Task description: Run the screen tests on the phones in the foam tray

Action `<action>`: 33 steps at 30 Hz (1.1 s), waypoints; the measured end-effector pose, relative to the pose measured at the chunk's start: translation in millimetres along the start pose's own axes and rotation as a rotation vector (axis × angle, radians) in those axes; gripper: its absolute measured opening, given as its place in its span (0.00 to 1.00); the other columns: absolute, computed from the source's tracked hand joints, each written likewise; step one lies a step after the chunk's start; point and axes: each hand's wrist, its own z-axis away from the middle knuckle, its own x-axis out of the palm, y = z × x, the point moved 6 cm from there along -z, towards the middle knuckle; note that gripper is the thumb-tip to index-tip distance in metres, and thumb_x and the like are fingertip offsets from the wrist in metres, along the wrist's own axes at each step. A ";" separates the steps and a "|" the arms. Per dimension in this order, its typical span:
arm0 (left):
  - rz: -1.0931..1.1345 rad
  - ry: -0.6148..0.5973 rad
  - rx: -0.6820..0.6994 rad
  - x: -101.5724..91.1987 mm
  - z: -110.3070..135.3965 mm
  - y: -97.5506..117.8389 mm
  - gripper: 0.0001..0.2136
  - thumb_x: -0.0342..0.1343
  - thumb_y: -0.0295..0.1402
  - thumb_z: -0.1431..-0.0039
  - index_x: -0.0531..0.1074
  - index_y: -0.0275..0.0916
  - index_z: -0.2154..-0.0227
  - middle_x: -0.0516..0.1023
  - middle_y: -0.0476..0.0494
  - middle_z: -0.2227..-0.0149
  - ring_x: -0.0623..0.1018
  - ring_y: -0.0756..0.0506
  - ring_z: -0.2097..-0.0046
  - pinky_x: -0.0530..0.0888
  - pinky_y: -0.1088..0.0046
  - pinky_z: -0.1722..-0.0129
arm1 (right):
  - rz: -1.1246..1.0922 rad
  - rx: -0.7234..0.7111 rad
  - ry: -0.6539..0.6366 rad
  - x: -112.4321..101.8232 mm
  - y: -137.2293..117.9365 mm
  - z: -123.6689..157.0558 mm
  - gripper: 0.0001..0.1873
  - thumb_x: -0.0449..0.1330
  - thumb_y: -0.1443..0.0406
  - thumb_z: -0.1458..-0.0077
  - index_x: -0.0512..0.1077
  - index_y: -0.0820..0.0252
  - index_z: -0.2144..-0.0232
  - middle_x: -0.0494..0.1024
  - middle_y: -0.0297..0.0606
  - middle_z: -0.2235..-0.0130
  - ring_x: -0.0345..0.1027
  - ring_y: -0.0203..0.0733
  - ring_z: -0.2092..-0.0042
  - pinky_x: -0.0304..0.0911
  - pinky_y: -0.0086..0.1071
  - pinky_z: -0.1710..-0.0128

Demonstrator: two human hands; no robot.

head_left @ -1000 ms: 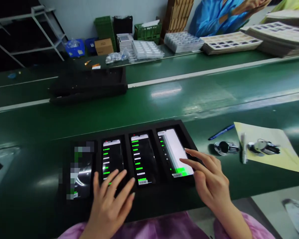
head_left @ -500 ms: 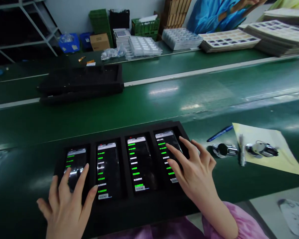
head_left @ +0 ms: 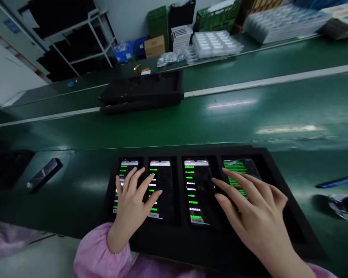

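Several lit smartphones lie face up in the slots of a black foam tray [head_left: 169, 235] in front of me. My left hand [head_left: 135, 197] is open, fingers spread over the leftmost phone [head_left: 124, 165] and the second phone [head_left: 165, 200]. My right hand [head_left: 255, 204] is also open. Its thumb and index finger hover by the right edge of the third phone [head_left: 195, 193], and its other fingers cover part of the rightmost phone [head_left: 234, 166]. Green and white text lines show on three dark screens; the rightmost shows dense green lines. Whether my fingertips touch glass I cannot tell.
Another phone [head_left: 45, 175] lies at the left on the green bench. Beyond the belt sits a black tray [head_left: 142, 92]. Clear plastic trays [head_left: 216, 44], a cardboard box [head_left: 154, 46] and blue bins [head_left: 123, 52] stand behind. At right are a blue pen [head_left: 338, 181] and a metal ring-shaped object [head_left: 343, 206].
The view has swung left, bringing the loose phone into sight. My left hand now reaches farther over the two left phones. The rightmost screen has changed from a spaced list to dense green lines.
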 end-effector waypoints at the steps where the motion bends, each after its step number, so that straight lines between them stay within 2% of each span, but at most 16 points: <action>1: 0.001 0.004 -0.004 0.2 -1.3 0.5 0.17 0.59 0.41 0.30 0.74 0.49 0.41 0.74 0.37 0.35 0.68 0.31 0.31 0.49 0.29 0.29 | -0.011 -0.002 0.010 -2.3 1.7 1.0 0.15 0.53 0.60 0.27 0.77 0.56 0.49 0.79 0.47 0.43 0.72 0.58 0.45 0.56 0.53 0.47; 6: 0.007 0.002 -0.013 2.0 -2.2 -2.0 0.18 0.58 0.43 0.30 0.73 0.49 0.40 0.73 0.35 0.35 0.69 0.29 0.32 0.50 0.25 0.31 | -0.066 -0.021 -0.004 -10.2 3.0 6.1 0.12 0.54 0.64 0.28 0.77 0.57 0.51 0.80 0.46 0.45 0.72 0.56 0.46 0.57 0.50 0.48; 9: 0.014 -0.007 -0.028 1.6 0.5 -7.2 0.18 0.58 0.44 0.29 0.74 0.49 0.40 0.73 0.35 0.35 0.69 0.28 0.32 0.51 0.23 0.32 | -0.162 -0.112 -0.042 -11.3 -10.6 10.3 0.11 0.54 0.65 0.28 0.78 0.56 0.54 0.80 0.46 0.45 0.71 0.52 0.45 0.59 0.48 0.47; 12: 0.006 -0.015 -0.056 0.8 3.0 -13.0 0.19 0.57 0.46 0.29 0.73 0.48 0.40 0.74 0.35 0.35 0.69 0.28 0.32 0.52 0.21 0.33 | -0.264 -0.265 -0.118 -6.7 -33.4 18.2 0.14 0.54 0.59 0.27 0.79 0.53 0.56 0.81 0.42 0.45 0.71 0.48 0.44 0.59 0.47 0.44; 14: -0.007 -0.035 -0.073 0.9 2.9 -15.2 0.20 0.57 0.46 0.29 0.73 0.47 0.39 0.73 0.35 0.35 0.69 0.27 0.32 0.53 0.19 0.34 | -0.256 -0.316 -0.160 -1.9 -44.0 23.4 0.18 0.53 0.53 0.26 0.80 0.51 0.57 0.82 0.39 0.44 0.73 0.48 0.45 0.58 0.48 0.43; 17: -0.029 -0.079 -0.068 2.0 -1.6 -13.4 0.22 0.57 0.47 0.30 0.72 0.47 0.38 0.72 0.33 0.34 0.67 0.26 0.31 0.53 0.16 0.36 | -0.241 -0.282 -0.120 -3.1 -44.0 25.0 0.20 0.53 0.50 0.27 0.80 0.52 0.60 0.83 0.39 0.45 0.74 0.49 0.47 0.57 0.50 0.42; 20: -0.041 -0.089 -0.036 3.9 -10.5 -7.6 0.22 0.58 0.48 0.30 0.72 0.47 0.38 0.71 0.31 0.33 0.66 0.25 0.31 0.53 0.15 0.37 | -0.235 -0.239 -0.047 -11.2 -33.0 19.2 0.13 0.56 0.58 0.27 0.79 0.54 0.57 0.83 0.43 0.48 0.73 0.50 0.47 0.58 0.48 0.44; 22: -0.052 -0.090 -0.021 6.7 -16.2 -4.1 0.23 0.57 0.49 0.30 0.72 0.48 0.37 0.69 0.30 0.32 0.65 0.24 0.30 0.53 0.14 0.38 | -0.150 -0.200 -0.048 -11.8 -24.8 12.2 0.11 0.57 0.61 0.28 0.79 0.57 0.54 0.81 0.46 0.47 0.72 0.51 0.47 0.59 0.48 0.46; 26: -0.056 -0.112 -0.017 8.8 -17.6 -3.1 0.22 0.55 0.50 0.29 0.73 0.51 0.38 0.66 0.32 0.30 0.62 0.22 0.29 0.52 0.11 0.41 | 0.040 -0.078 -0.076 -0.5 -13.3 -1.8 0.16 0.53 0.57 0.26 0.79 0.57 0.51 0.79 0.47 0.43 0.71 0.56 0.46 0.59 0.49 0.49; 29: -0.021 -0.021 -0.097 -6.0 -7.3 -19.1 0.22 0.53 0.49 0.28 0.71 0.49 0.36 0.69 0.34 0.32 0.63 0.26 0.28 0.55 0.18 0.36 | 0.098 -0.039 -0.088 13.6 -11.3 -8.5 0.19 0.52 0.56 0.26 0.78 0.57 0.47 0.77 0.47 0.40 0.70 0.57 0.43 0.60 0.49 0.48; 31: -0.030 0.048 -0.171 -18.5 3.0 -38.1 0.22 0.51 0.49 0.27 0.70 0.46 0.37 0.72 0.34 0.34 0.65 0.28 0.29 0.56 0.22 0.34 | 0.122 -0.036 -0.111 22.6 -11.3 -11.3 0.20 0.51 0.55 0.25 0.77 0.56 0.45 0.75 0.47 0.37 0.69 0.58 0.41 0.59 0.51 0.47; 33: -0.069 0.062 -0.242 -26.4 12.9 -58.8 0.22 0.51 0.50 0.27 0.71 0.44 0.39 0.74 0.34 0.36 0.67 0.28 0.30 0.57 0.23 0.34 | 0.153 -0.042 -0.118 27.0 -11.9 -13.1 0.20 0.50 0.55 0.25 0.78 0.54 0.45 0.74 0.47 0.36 0.68 0.60 0.40 0.58 0.54 0.46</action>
